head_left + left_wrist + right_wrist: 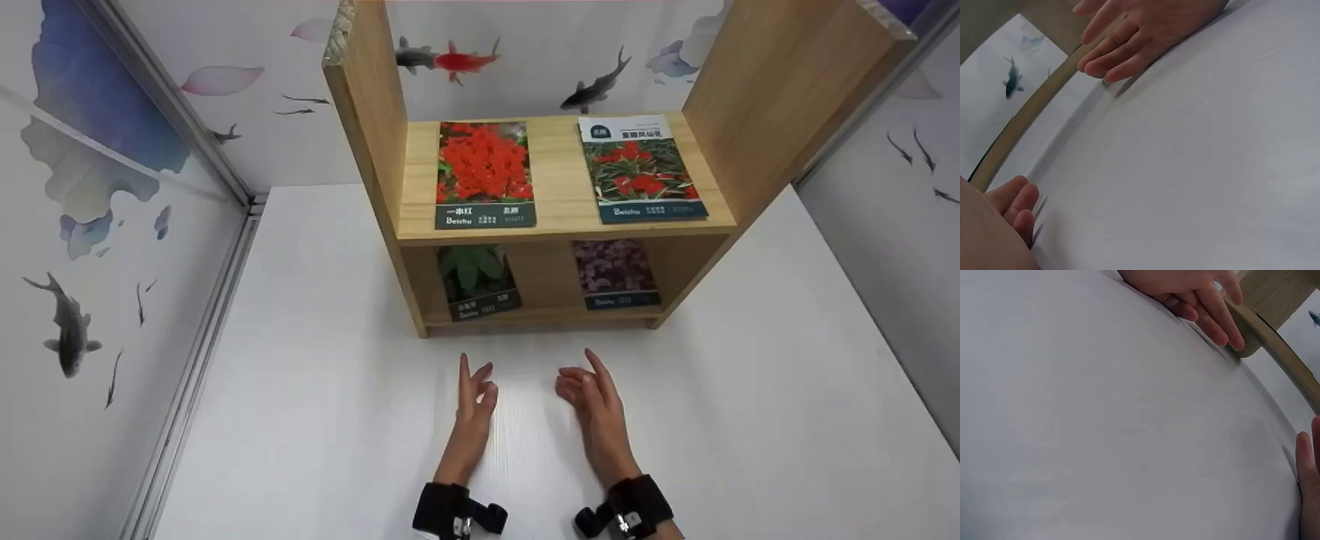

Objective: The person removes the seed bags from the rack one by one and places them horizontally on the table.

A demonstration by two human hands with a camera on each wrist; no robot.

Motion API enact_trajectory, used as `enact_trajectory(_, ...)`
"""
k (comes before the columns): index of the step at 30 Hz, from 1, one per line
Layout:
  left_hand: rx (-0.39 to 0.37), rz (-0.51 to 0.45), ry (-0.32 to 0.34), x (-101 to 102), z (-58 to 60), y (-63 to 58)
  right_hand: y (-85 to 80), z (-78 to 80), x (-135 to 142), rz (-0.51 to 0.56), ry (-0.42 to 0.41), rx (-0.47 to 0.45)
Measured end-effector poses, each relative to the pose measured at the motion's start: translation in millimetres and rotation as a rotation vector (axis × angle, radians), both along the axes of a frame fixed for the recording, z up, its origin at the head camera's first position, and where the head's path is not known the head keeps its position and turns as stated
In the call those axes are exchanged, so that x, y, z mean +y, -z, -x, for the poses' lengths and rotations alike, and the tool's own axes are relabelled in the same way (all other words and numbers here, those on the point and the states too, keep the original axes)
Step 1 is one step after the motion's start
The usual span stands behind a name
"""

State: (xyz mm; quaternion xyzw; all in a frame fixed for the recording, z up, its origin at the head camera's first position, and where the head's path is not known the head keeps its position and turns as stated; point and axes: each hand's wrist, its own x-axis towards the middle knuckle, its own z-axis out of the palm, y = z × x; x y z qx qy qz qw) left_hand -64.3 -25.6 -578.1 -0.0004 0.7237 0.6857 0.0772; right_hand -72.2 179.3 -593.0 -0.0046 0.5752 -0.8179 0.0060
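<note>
Both hands rest on the white table in front of a small wooden shelf [562,234], holding nothing. The left hand [474,409] has its fingers loosely extended toward the shelf's lower left. To its right, the right hand [596,412] lies with a relaxed index finger pointing forward. On the upper board are a seed packet with red flowers [485,169] at left and a white-topped packet with red blooms [643,176] at right. The lower board bears a green-leaf packet [478,277], slightly tilted, and a purple-flower packet [615,270]. In the left wrist view, the right hand [1140,34] appears opposite.
White table surface [300,360] extends around the shelf. The shelf's tall side panels [367,112] rise at left and right. Walls printed with fish [71,330] enclose the table, with a metal rail [202,360] along the left. Black camera straps [442,510] circle both wrists.
</note>
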Motion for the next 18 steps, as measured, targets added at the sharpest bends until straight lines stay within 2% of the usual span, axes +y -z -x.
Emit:
enact_trajectory(6,0.036,-0.019,-0.036,-3.8,11.2,-4.7,-3.7,3.7,-4.5,-0.120,-0.008,0.013)
enact_trajectory(10,0.030,-0.017,-0.054,-7.0,16.8,-1.6,-1.7,9.1,-8.9,-0.194,-0.011,0.013)
enact_trajectory(14,0.038,-0.045,-0.038,-5.3,23.1,0.6,-0.1,17.2,-7.5,-0.216,-0.003,0.059)
enact_trajectory(18,0.054,-0.114,-0.009,-4.8,27.7,1.4,-0.9,24.3,-5.5,-0.228,0.005,0.096)
